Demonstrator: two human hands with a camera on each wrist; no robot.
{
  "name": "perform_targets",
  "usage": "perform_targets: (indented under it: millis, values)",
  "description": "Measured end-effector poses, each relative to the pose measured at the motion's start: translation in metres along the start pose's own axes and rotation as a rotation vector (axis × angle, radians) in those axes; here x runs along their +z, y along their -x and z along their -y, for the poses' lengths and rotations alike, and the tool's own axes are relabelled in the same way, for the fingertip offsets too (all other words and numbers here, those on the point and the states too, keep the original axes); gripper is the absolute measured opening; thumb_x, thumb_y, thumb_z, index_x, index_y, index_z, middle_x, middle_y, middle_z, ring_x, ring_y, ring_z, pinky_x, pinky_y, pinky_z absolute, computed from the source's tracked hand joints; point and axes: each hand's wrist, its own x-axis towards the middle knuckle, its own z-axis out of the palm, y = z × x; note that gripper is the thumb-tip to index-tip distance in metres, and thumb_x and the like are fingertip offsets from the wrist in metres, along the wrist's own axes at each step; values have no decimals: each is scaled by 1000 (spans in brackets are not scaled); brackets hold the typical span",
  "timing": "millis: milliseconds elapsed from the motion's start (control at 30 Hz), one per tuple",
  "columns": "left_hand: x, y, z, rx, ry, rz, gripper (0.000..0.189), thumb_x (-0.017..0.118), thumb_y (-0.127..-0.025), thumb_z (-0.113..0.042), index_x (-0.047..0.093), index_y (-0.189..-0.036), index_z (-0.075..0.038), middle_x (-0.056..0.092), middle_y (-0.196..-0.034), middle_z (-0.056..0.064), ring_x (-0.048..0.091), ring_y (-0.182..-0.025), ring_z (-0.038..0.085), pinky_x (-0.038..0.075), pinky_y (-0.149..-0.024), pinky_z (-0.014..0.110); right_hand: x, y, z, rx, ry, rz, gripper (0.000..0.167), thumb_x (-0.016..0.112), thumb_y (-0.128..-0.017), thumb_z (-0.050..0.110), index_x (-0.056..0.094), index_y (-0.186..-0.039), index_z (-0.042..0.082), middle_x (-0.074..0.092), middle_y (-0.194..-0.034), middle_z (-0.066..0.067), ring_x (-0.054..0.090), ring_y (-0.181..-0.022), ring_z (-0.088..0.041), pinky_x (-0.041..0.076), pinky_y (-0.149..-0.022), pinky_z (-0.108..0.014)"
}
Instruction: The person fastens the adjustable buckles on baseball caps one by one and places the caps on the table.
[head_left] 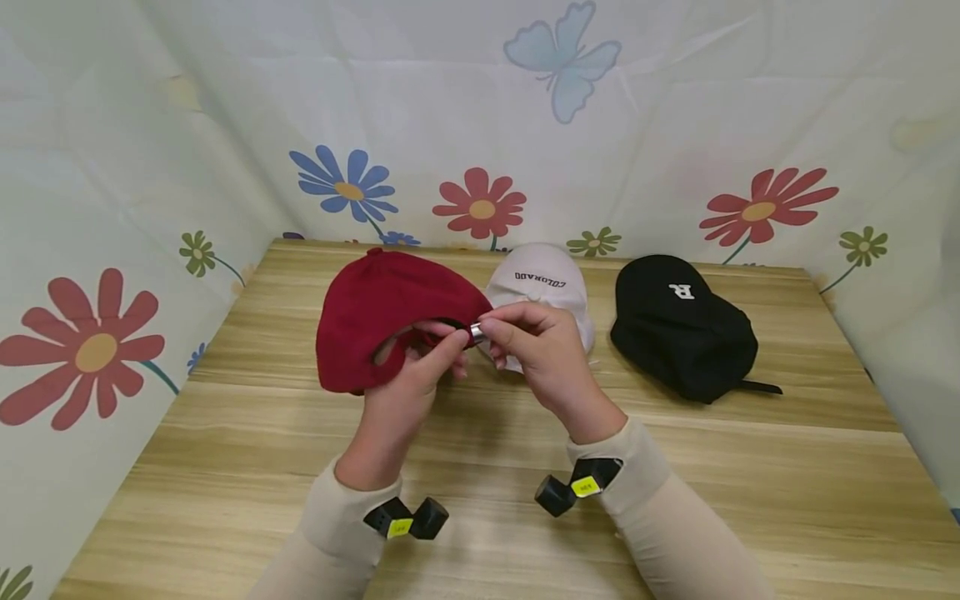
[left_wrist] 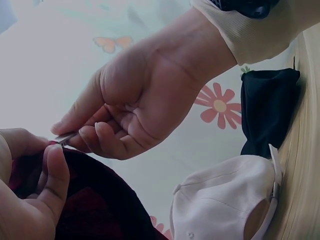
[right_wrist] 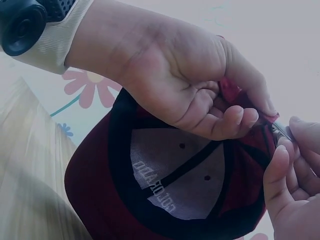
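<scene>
A dark red cap (head_left: 397, 300) is held over the table, its rear opening and strap turned toward me. My left hand (head_left: 405, 383) pinches the red strap end beside a small silver buckle (head_left: 476, 332). Thumb and forefinger of my right hand (head_left: 551, 354) pinch that metal buckle from the other side. In the right wrist view the cap's inside shows a pale panel (right_wrist: 175, 170) with reversed lettering, and the buckle (right_wrist: 282, 131) lies between both hands' fingertips. The left wrist view shows the same metal piece (left_wrist: 65, 137) at the fingertips.
A white cap (head_left: 536, 271) lettered "COLORADO" sits behind my right hand. To its right lies a black cap (head_left: 678, 333) with a white R, its strap (head_left: 761, 387) sticking out. The wooden table (head_left: 480, 533) meets a flower-printed curtain (head_left: 420, 100) at the back and sides.
</scene>
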Motion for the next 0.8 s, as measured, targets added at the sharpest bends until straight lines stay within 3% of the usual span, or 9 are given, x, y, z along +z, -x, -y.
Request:
perform_targets:
  millis: [267, 467, 667, 800]
  values:
    - [0, -5, 5, 45, 55, 24, 10, 74, -85, -9, 67, -84, -2, 65, -72, 8, 59, -56, 20, 56, -57, 30, 2, 1, 0, -17, -13, -11, 8, 73, -86, 8, 75, -86, 16, 67, -73, -1, 56, -61, -13, 52, -55, -23]
    - [1, -4, 13, -7, 178, 33, 14, 67, -85, 5, 66, -91, -8, 67, -74, -1, 63, -64, 14, 57, -61, 29, 2, 0, -1, -18, -24, -46, 9, 71, -87, 8, 74, -86, 16, 66, -75, -1, 55, -61, -12, 51, -54, -23]
    - [0, -1, 18, 29, 202, 52, 19, 64, -86, 7, 66, -89, -11, 66, -70, 1, 61, -58, 14, 56, -58, 29, 2, 0, -1, -26, -34, -69, 6, 70, -87, 8, 74, -87, 13, 65, -75, -3, 55, -60, -12, 51, -54, -22]
    - [2, 1, 18, 43, 204, 31, 16, 67, -85, 5, 67, -87, -12, 66, -69, 3, 61, -55, 15, 56, -54, 31, 3, 1, -2, -25, -51, -74, 3, 71, -87, 10, 73, -88, 11, 66, -76, -2, 55, -61, -12, 51, -55, -23]
